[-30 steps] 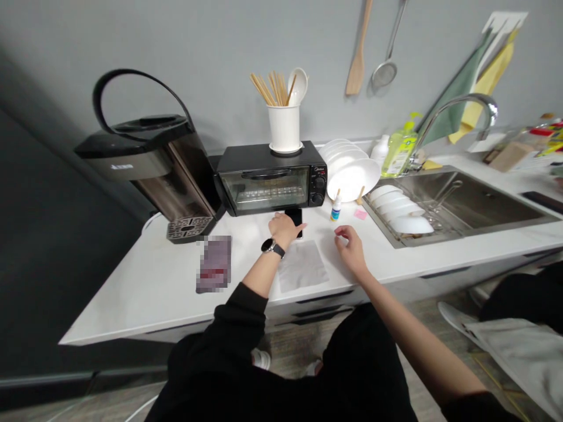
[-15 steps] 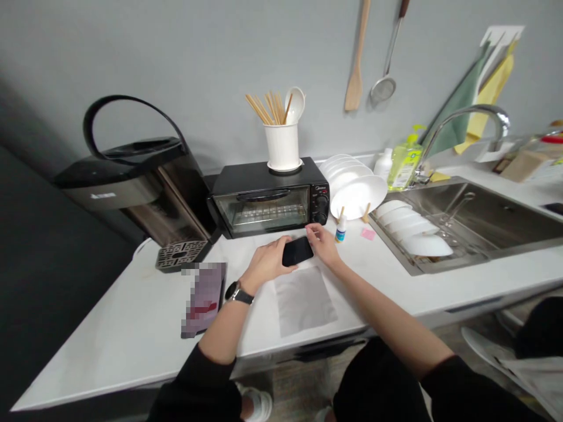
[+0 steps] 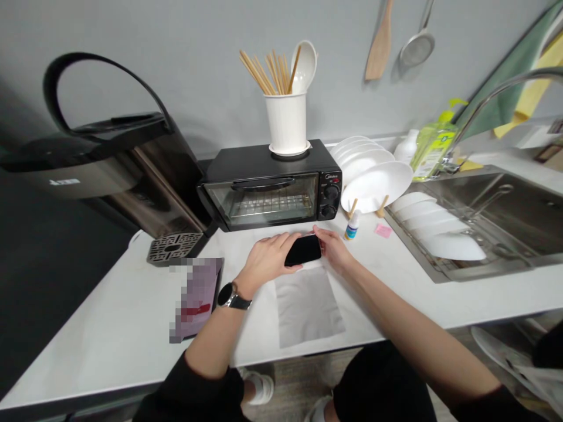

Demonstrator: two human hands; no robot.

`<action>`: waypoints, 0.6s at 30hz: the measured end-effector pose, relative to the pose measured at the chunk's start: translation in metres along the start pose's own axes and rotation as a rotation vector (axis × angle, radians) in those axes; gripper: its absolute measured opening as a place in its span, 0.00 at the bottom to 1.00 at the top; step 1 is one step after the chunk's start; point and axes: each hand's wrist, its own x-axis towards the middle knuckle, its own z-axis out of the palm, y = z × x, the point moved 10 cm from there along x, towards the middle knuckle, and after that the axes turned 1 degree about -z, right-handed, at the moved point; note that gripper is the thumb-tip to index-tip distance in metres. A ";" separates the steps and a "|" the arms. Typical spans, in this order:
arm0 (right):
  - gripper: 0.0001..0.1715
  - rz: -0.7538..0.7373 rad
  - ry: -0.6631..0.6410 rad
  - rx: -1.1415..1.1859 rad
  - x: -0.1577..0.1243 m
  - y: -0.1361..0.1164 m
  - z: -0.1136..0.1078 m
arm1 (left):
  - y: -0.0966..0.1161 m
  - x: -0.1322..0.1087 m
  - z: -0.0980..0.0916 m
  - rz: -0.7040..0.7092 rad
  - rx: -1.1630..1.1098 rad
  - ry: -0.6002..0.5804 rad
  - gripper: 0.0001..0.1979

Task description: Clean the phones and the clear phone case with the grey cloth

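Note:
A smartphone [image 3: 303,251] with a dark screen lies sideways between my hands, just in front of the toaster oven. My left hand [image 3: 269,259] is wrapped round its left end, thumb along the near edge and fingers along the far edge. At the other end my right hand [image 3: 334,249] is closed on the phone's right edge, its fingertips at the far corner. Part of the phone's rim is covered by the fingers. Spread flat on the counter nearest me is a thin grey cloth [image 3: 310,308]. Right of my right hand stands a small white bottle [image 3: 352,226] with a blue label.
Behind my hands stands a black toaster oven [image 3: 270,199] bearing a white chopstick holder [image 3: 287,123]. A water dispenser [image 3: 123,170] and a partly blurred tablet-like object [image 3: 200,299] are leftward. Racked plates [image 3: 373,181], a pink slip [image 3: 383,230] and a sink [image 3: 501,264] lie rightward.
The view has moved closer and tipped down. My right hand has gone from beside the phone's far right corner to gripping its right edge. My left hand keeps its hold.

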 end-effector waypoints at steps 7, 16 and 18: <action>0.35 -0.037 -0.071 0.236 -0.009 -0.020 0.021 | -0.015 0.003 -0.017 -0.192 0.000 0.157 0.41; 0.33 -0.159 0.083 0.177 -0.004 -0.015 0.006 | -0.021 -0.002 -0.015 -0.425 -0.045 0.242 0.41; 0.32 -0.160 0.089 0.180 -0.004 -0.015 0.004 | -0.020 -0.002 -0.013 -0.446 -0.069 0.232 0.41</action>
